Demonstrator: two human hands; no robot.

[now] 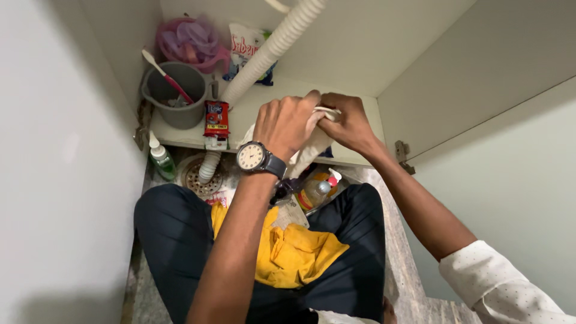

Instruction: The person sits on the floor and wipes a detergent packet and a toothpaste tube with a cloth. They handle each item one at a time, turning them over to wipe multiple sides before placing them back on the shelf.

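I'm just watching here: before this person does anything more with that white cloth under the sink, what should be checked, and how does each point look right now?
1. Both hands on the white cloth: ok, left hand and right hand pinch it together.
2. Shelf has bare space in front of the hands: ok.
3. Corrugated hose apart from the hands: ok, it runs just to their left.
4. Yellow cloth steady on the lap: ok.
5. Bottles below upright: not ok, one lies tilted.
6. Cloth clean or wet: cannot tell.
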